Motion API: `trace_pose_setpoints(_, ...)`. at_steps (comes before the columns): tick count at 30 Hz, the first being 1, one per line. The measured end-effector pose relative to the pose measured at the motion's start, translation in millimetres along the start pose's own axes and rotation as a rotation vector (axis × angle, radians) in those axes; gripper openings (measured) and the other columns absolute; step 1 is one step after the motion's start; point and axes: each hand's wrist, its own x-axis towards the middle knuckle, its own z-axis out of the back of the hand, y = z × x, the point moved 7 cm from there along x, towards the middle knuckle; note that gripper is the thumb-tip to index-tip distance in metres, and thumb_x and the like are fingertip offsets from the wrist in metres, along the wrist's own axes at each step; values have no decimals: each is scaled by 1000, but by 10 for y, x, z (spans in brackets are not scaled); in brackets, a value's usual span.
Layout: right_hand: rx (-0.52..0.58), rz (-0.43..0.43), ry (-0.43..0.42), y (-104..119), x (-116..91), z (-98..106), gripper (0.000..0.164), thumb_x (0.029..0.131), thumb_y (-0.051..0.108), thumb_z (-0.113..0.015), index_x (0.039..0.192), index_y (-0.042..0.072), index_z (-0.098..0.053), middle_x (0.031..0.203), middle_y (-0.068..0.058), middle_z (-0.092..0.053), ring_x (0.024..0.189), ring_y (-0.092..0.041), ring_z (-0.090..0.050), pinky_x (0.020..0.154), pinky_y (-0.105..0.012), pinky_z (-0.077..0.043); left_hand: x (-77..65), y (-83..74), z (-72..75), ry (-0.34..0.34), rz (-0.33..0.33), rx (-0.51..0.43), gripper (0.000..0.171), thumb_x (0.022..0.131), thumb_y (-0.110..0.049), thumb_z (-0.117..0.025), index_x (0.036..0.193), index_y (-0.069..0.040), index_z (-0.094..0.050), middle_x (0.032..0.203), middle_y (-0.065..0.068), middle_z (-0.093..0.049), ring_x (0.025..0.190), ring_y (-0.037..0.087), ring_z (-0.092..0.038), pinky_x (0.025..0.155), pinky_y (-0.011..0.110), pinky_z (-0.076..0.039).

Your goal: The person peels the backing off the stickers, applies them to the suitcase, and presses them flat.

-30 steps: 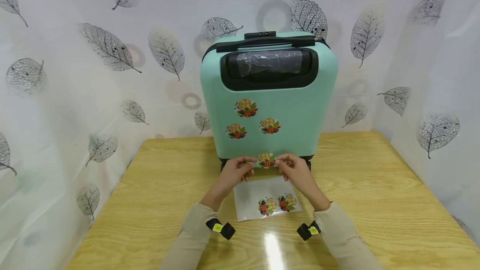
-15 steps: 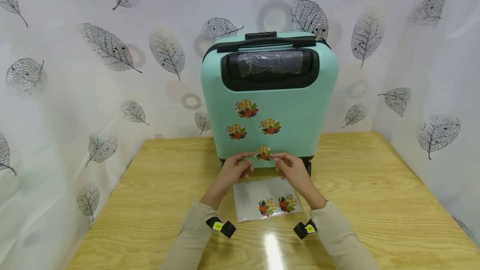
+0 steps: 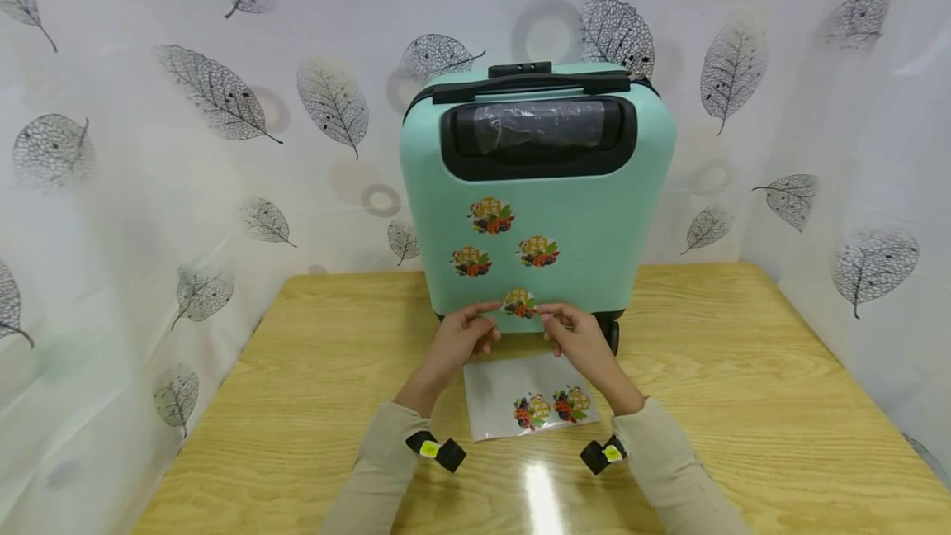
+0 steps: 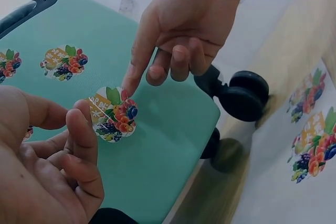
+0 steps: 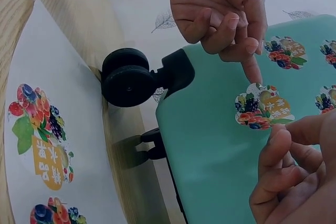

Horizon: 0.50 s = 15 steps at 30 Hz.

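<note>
A fruit sticker [image 3: 520,303] lies against the lower front of the mint-green suitcase [image 3: 587,229]. From the left, my left hand [image 3: 462,340] touches its edge with an outstretched index finger; the thumb stands apart and the other fingers curl loosely. On the opposite edge, the straight index finger of my right hand [image 3: 583,343] presses in the same way, its thumb also off the sticker. Both wrist views show the sticker flat between the two index fingertips. Several matching stickers, one of them a sticker [image 3: 490,215] below the black handle recess, sit higher on the suitcase.
A white backing sheet [image 3: 494,403] with two more stickers [image 3: 570,404] lies on the wooden table [image 3: 297,419] before the suitcase. Black wheels [image 5: 128,80] stick out at the suitcase's base. A leaf-patterned curtain [image 3: 134,213] hangs behind and at both sides.
The sticker has moved up from between pinching fingers onto the suitcase's lower front. Both index fingers have straightened against its edges, and the thumbs have come off it.
</note>
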Motion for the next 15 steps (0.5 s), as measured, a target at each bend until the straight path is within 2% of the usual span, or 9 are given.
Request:
trace_pose_setpoints(7,13,12,18,33,2,-34,29,101,12,-49,122,-2,-61,75,-3,-58,54,-10,-50,53,-25,-45,-9,-2,31,-9,3,7,36,100,-14,-48,136,-9,-55,75,-3,-63,54,8,-49,45,22,-32)
trace_pose_setpoints(15,3,44,39,35,28,-57,31,101,13,-49,126,-3,-58,75,-2,-58,53,-12,-49,52,-28,-43,-16,-19,56,-14,-14,3,37,100,-12,-47,137,-7,-53,75,-2,-63,52,7,-49,44,20,-33)
